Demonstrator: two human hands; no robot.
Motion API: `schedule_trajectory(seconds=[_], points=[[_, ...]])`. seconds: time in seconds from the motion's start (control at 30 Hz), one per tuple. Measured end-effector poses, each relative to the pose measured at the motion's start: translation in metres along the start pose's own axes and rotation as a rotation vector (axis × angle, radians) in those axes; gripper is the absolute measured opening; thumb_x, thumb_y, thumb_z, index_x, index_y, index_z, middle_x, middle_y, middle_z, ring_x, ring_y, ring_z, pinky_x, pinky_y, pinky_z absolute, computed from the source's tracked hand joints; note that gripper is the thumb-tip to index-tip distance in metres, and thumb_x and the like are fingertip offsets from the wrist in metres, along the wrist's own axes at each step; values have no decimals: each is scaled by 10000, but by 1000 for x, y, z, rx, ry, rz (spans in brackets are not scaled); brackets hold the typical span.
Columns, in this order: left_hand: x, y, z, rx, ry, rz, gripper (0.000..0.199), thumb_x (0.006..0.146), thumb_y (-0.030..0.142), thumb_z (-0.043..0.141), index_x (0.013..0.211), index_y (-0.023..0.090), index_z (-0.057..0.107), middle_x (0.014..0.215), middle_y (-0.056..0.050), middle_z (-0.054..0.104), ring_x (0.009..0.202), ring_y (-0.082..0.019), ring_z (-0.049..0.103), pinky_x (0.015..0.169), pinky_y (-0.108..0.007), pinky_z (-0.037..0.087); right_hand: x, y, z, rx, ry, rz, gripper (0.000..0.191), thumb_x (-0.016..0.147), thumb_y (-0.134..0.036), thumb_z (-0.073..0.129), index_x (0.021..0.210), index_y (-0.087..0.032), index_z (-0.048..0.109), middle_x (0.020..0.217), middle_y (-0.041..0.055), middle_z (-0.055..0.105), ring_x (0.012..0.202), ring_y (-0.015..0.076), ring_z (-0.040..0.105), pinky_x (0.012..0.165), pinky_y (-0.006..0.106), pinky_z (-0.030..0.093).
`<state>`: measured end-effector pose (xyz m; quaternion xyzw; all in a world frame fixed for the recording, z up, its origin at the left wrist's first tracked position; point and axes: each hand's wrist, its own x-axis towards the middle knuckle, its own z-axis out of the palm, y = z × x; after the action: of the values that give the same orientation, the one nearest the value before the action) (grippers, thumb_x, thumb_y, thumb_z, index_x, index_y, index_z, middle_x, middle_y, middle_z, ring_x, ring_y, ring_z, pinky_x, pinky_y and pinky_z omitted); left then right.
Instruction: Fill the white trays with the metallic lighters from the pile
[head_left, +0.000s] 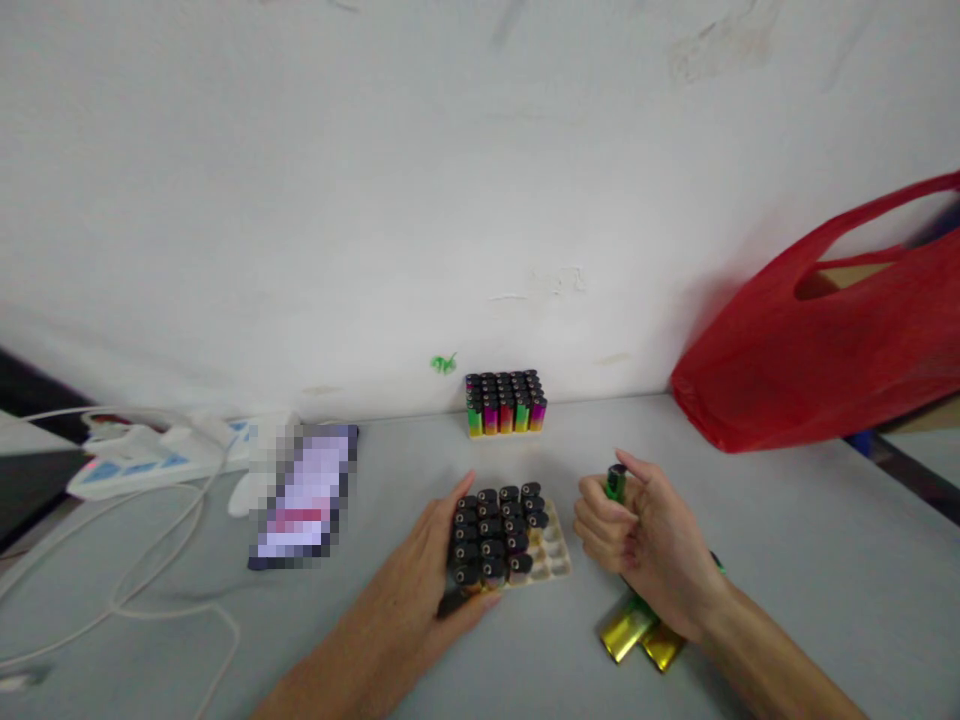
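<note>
Black-topped lighters (490, 527) stand in rows in a pale tray (556, 553), whose cells at the right side hold none. My left hand (427, 575) is around the tray's left side, thumb at the front edge and fingers along the back left, gripping it. To the right of the tray, my right hand (637, 530) is closed around a green lighter (616, 483) with its black top up. Gold and green lighters (627, 630) lie on the table under and beside my right wrist, partly hidden by it.
Against the wall stands a full block of colourful lighters (506, 405). A phone (307, 495), a white power strip (165, 460) and loose white cables (199, 500) lie at the left. A red bag (840, 340) rests at the back right.
</note>
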<state>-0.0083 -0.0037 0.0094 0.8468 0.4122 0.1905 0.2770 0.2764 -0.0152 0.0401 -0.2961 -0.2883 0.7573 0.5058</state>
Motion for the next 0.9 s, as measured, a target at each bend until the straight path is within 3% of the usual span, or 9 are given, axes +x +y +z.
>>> schedule_trajectory(seconds=[0.4,0.57,0.7,0.9], points=[[0,0,0,0,9,2,1011,1066,336,738,1799,416,46,1832,-102,388,1662,-374,445,1355,-636,401,0,3,1,-93,33,27,608,985,-639,601,600,-275,302,566,-113,167,493,92,87,458,277,112],[-1,-1,1,1,-8,-10,1011,1076,355,726,1797,421,20,1833,-108,380,1665,-371,439,1352,-660,391,-2,6,0,-57,109,14,550,962,-577,621,610,-274,326,569,-115,164,494,97,68,441,272,95],[0,-1,0,4,-9,1,1011,1079,362,724,1797,414,14,1820,-124,397,1653,-380,456,1345,-670,397,-3,6,3,-16,85,-8,561,964,-570,655,617,-266,335,575,-113,176,499,93,75,441,264,109],[0,-1,0,-3,2,10,1037,1066,331,739,1798,427,10,1831,-110,381,1663,-375,441,1352,-652,397,-5,3,10,-106,71,4,563,1047,-693,646,761,-231,499,614,-120,203,532,96,77,469,242,102]])
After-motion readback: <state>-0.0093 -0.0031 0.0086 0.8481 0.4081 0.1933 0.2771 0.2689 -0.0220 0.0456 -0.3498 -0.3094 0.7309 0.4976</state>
